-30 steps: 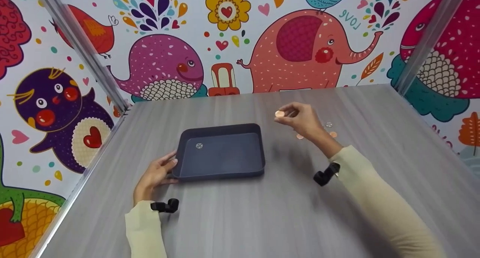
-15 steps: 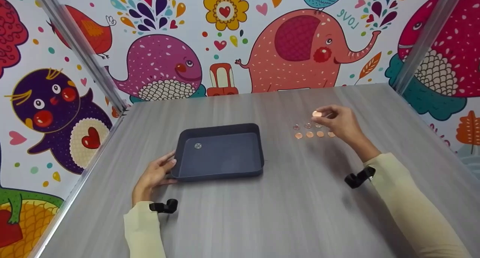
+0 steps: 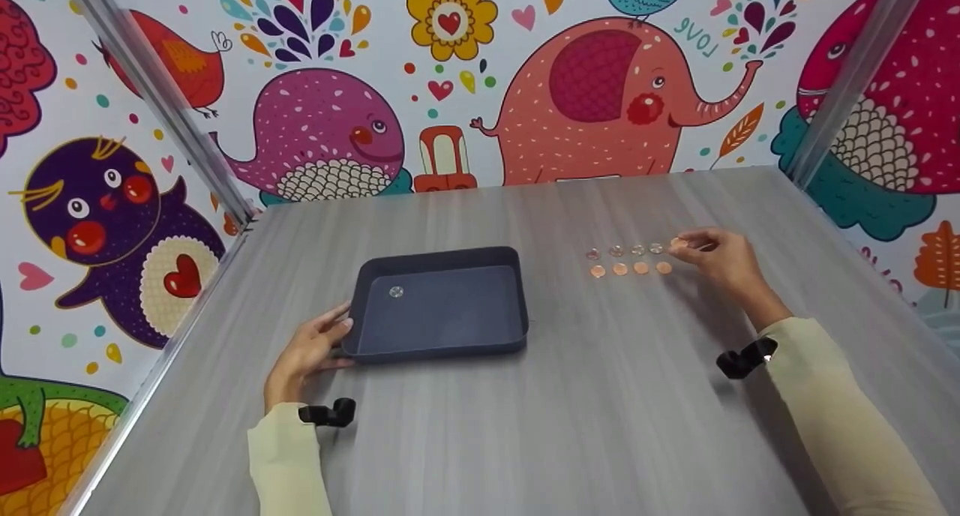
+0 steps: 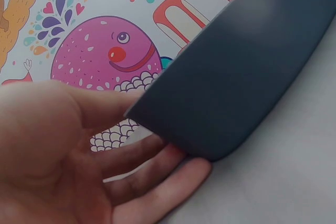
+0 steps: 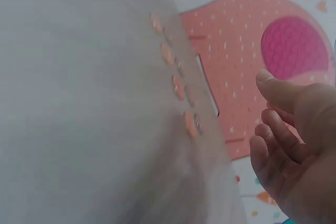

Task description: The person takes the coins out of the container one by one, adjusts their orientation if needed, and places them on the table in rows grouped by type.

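Observation:
My left hand (image 3: 306, 349) grips the left side of a dark grey rectangular baking pan (image 3: 442, 310). In the left wrist view, the fingers (image 4: 163, 190) lie against the pan's corner (image 4: 210, 114). One silver coin (image 3: 396, 292) lies inside the pan. My right hand (image 3: 724, 261) is low over the right side of the table, pinching a copper coin (image 3: 679, 243) between thumb and fingertips. That coin is hidden in the right wrist view. Just left of this hand are a row of silver coins (image 3: 616, 251) and, nearer me, a row of copper coins (image 3: 619, 269).
A grey wood-grain table (image 3: 465, 433) carries everything. Behind it stands a wall (image 3: 465, 88) printed with cartoon animals, and another printed panel (image 3: 45, 291) is on the left. Metal posts (image 3: 157, 96) rise at the back corners.
My right hand has moved right and down with the copper coin, from beside the pan to the right end of the coin rows, uncovering them. The left hand and pan stay put.

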Demonstrator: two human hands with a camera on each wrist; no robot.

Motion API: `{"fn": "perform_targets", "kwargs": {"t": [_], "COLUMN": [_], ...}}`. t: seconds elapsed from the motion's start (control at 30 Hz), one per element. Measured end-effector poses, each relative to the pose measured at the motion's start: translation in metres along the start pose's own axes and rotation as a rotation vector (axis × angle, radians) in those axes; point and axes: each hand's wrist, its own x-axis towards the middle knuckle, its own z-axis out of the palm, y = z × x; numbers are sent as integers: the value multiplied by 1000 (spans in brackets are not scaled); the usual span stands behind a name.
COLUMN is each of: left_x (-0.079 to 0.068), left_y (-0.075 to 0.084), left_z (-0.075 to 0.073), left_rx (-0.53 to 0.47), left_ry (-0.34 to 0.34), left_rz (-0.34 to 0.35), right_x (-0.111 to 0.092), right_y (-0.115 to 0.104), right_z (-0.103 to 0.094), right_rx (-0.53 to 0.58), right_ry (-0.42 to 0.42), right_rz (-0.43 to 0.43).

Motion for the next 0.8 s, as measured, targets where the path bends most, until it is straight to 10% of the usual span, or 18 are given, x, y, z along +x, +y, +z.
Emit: {"fn": "perform_targets", "kwargs": {"t": [0.3,0.8], "left_x": [0,1], "left_y": [1,-1], "left_z": [1,1], "left_rx": [14,-6], "left_ry": [-1,-2], "left_rz": [2,5], "right_x": [9,18], "right_y": [27,41], "right_z": [-5,6], "right_rx": [23,-128], "right_ry": [-100,-75], "right_rz": [93,18]}}
